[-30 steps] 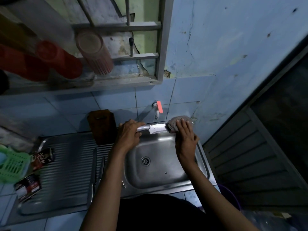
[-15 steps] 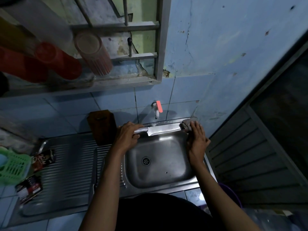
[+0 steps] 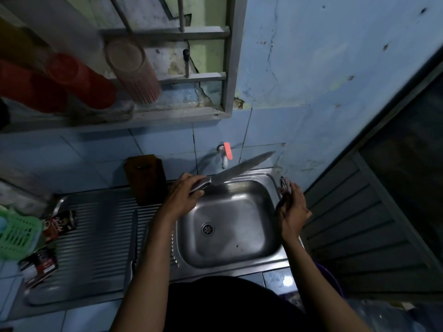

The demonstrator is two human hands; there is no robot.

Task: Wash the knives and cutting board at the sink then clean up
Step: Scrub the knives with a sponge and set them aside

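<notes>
- My left hand (image 3: 184, 195) is wrapped round the metal handle of the big knife (image 3: 236, 170). The blade angles up and to the right over the back rim of the sink (image 3: 230, 257), with its tip close to the wall tiles beside the tap (image 3: 225, 155).
- My right hand (image 3: 292, 209) sits at the sink's right rim, fingers curled loosely round a dark scrubbing pad (image 3: 285, 185). How firm that hold is, I can't tell; the pad is partly hidden.
- Risk: the handle is probably wet and soapy, so the hold could slip and drop the knife into the basin or towards my body.
- Risk: the tip is near the tap and tiles, and a careless swing would knock it.
- Risk: bringing the pad hand in along the edge side could mean a cut; wiping from the spine looks safer.
- The tap seems to be off, with no stream visible. Rinsing needs a free hand on the red lever.
- The cutting board (image 3: 146, 178) leans upright on the back wall, just beside my left hand, and an elbow bump could tip it.
- A second knife (image 3: 133, 238) lies on the drainboard (image 3: 96, 236) by my left forearm, where an arm drag could catch it.
- Sachets (image 3: 60, 224) and a green basket (image 3: 16, 236) are far left, well out of the way.
</notes>
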